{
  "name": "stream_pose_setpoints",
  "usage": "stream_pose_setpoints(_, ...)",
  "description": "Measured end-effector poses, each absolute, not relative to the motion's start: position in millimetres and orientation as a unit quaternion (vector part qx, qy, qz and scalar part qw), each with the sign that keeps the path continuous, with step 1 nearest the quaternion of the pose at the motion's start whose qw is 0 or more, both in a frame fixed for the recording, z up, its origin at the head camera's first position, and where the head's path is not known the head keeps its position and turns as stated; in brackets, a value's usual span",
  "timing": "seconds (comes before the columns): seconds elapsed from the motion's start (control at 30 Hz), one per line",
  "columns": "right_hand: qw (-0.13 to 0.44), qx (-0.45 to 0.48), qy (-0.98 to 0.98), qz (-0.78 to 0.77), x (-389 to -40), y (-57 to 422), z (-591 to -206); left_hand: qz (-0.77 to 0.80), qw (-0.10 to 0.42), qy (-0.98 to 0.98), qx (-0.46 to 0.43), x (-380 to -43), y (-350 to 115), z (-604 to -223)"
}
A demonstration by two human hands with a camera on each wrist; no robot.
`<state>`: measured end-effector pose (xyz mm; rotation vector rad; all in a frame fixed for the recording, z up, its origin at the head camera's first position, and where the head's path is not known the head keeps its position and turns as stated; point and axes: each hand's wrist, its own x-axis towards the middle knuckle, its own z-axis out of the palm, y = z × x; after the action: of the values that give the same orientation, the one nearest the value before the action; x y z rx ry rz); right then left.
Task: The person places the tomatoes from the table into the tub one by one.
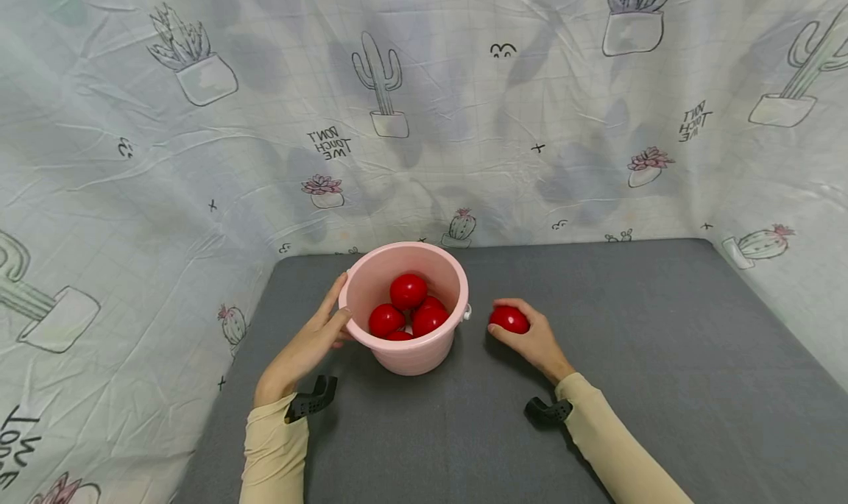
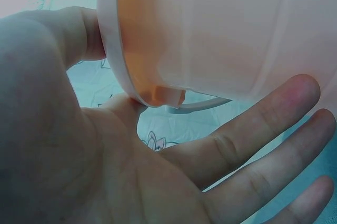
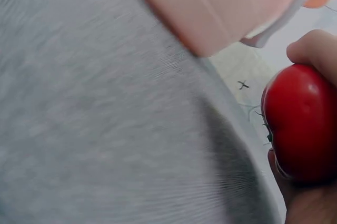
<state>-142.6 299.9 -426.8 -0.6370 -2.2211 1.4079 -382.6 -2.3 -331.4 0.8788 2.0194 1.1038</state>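
Note:
A pink bucket (image 1: 412,358) stands on the grey table, with several red tomatoes (image 1: 408,291) inside. My left hand (image 1: 308,349) is at the bucket's left side, its thumb and index finger touching the rim. In the left wrist view, the other fingers (image 2: 274,113) extend fairly straight along the bucket wall. To the right of the bucket, my right hand (image 1: 539,346) holds another tomato (image 1: 509,319) between thumb and fingers. The right wrist view shows this tomato (image 3: 303,124) above the table, a bit of green stem at its side, apart from the bucket.
The grey table (image 1: 636,327) extends to the right and toward me. Behind and at both sides hangs a pale cloth (image 1: 450,84) printed with cacti. The bucket's white handle mount (image 1: 467,313) sticks out on its right. Each wrist wears a black mount (image 1: 547,412).

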Motion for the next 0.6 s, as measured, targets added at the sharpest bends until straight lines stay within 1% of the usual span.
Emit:
stream_pose_setpoints(0.23,0.238,-0.234,-0.792,0.511,-141,303,-411,0.424,0.332,0.774,0.332,-383,-4,-333)
stream_pose_setpoints(0.4,0.258,-0.237,-0.778,0.522,-138,303,-391,0.427,0.336,0.772,0.331,-382,-5,-333)
stream_pose_setpoints(0.5,0.271,-0.235,-0.773,0.524,-137,303,-372,0.427,0.335,0.771,0.332,-381,-5,-333)
stream_pose_setpoints(0.6,0.296,-0.223,-0.771,0.518,-138,300,-341,0.427,0.334,0.772,0.331,-381,-5,-332)
